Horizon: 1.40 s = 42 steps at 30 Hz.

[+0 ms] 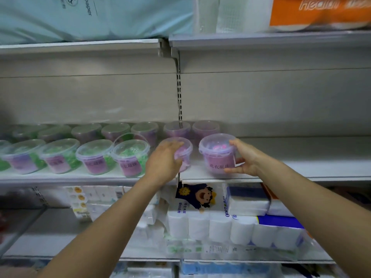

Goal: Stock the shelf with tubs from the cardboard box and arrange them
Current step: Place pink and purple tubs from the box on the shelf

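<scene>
Mid-task, and by my judgement well along. The left bay of the shelf (pixel 311 167) carries two rows of clear lidded tubs. The front row is green-bead tubs (pixel 94 157) with purple labels. The one nearest the hands (pixel 131 157) has its bail handle standing up, while the others' handles are down. The back row (pixel 115 132) is mostly purplish tubs and blurred, with greener ones at the far left.

Two back pink tubs (pixel 205 128) sit just past the upright, behind the hands.

- **Left hand:** The left hand (pixel 164 157) is curled over the lid and side of the left pink tub (pixel 186 150), grasping it. This tub sits at the front, at the seam between the bays.
- **Right hand:** The right hand (pixel 244 157) holds the right pink tub (pixel 217 155), fingers on the lid rim and thumb along the base. This tub stands upright on the shelf front, near the left one but not touching it.
- **Contents:** Pink and purple pieces show through the right tub's clear lid. It has a purple label with Chinese print, which I haven't read.

Probable step: setting or squaring these two into the front row.

What's left: the shelf to the right of the hands is bare, so there is room for more tubs. The cardboard box is not in view, so I can't tell how many remain.

The shelf below holds a toilet roll pack (pixel 220 227) and tissue packs (pixel 247 201). Paper goods (pixel 80 17) sit on the shelf above.
</scene>
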{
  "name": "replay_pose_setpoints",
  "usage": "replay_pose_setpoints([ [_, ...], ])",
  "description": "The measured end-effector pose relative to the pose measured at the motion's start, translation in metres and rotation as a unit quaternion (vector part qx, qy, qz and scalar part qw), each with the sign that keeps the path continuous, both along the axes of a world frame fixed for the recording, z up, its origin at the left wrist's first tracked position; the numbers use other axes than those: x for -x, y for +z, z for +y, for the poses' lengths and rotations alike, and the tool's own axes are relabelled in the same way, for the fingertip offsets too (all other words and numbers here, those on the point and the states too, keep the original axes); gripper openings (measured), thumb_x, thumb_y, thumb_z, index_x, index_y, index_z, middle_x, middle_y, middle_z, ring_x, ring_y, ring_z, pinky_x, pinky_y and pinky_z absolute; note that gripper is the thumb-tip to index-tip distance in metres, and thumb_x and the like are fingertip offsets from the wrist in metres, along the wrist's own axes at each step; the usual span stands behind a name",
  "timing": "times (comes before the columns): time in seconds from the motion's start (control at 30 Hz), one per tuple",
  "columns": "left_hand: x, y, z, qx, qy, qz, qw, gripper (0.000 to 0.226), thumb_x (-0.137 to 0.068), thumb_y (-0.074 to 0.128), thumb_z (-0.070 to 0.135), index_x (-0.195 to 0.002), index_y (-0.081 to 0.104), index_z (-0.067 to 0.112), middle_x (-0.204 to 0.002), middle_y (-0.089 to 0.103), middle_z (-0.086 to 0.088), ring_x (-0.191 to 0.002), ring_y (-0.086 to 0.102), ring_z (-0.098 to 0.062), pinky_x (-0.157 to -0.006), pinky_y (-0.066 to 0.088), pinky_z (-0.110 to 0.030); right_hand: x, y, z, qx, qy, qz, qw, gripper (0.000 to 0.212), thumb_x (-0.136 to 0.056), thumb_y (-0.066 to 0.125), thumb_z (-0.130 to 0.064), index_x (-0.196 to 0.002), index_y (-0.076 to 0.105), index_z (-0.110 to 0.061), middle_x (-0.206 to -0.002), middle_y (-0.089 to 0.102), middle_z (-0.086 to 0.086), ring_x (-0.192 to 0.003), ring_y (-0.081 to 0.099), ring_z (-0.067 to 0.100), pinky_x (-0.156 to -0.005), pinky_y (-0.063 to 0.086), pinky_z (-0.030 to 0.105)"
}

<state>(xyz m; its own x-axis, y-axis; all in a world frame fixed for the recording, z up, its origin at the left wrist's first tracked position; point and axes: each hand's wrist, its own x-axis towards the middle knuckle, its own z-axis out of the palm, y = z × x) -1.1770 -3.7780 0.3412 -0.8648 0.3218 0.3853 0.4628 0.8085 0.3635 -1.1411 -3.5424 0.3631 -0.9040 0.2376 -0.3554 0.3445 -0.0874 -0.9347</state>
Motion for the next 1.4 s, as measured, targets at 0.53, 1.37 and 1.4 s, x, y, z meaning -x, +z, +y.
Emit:
replay_pose_setpoints([
  [0.53, 0.031, -0.001, -0.002, 0.085, 0.091, 0.051, 0.991, 0.016, -0.089, 0.059, 0.027, -0.095, 0.072, 0.019, -0.098, 0.072, -0.004, -0.09, 0.064, -0.028, -0.07, 0.052, -0.037, 0.045, -0.009, 0.006, -0.099, -0.023, -0.027, 0.994, 0.021, -0.095, 0.052, -0.008, -0.112, 0.044, 0.001, -0.073, 0.049, 0.013, -0.053, 0.053, 0.019, -0.045, 0.058, 0.034],
  [1.37, -0.077, -0.036, -0.033, -0.13, 0.112, -0.027, 0.985, 0.031, -0.089, 0.06, 0.033, -0.119, 0.06, 0.027, -0.094, 0.066, 0.014, -0.083, 0.062, -0.005, -0.077, 0.054, -0.034, -0.028, -0.061, -0.037, -0.298, 0.141, 0.15, 0.932, 0.011, -0.092, 0.053, -0.023, -0.101, 0.058, -0.019, -0.095, 0.062, 0.001, -0.076, 0.061, 0.018, -0.07, 0.054, 0.036],
  [1.4, -0.084, -0.043, -0.043, -0.117, 0.125, -0.03, 0.985, 0.032, -0.089, 0.06, 0.035, -0.119, 0.06, 0.028, -0.096, 0.066, 0.014, -0.087, 0.062, -0.007, -0.079, 0.053, -0.035, -0.029, -0.065, -0.044, -0.375, 0.17, 0.169, 0.895, 0.013, -0.09, 0.055, -0.026, -0.103, 0.057, -0.022, -0.099, 0.062, -0.003, -0.083, 0.061, 0.017, -0.078, 0.053, 0.038],
])
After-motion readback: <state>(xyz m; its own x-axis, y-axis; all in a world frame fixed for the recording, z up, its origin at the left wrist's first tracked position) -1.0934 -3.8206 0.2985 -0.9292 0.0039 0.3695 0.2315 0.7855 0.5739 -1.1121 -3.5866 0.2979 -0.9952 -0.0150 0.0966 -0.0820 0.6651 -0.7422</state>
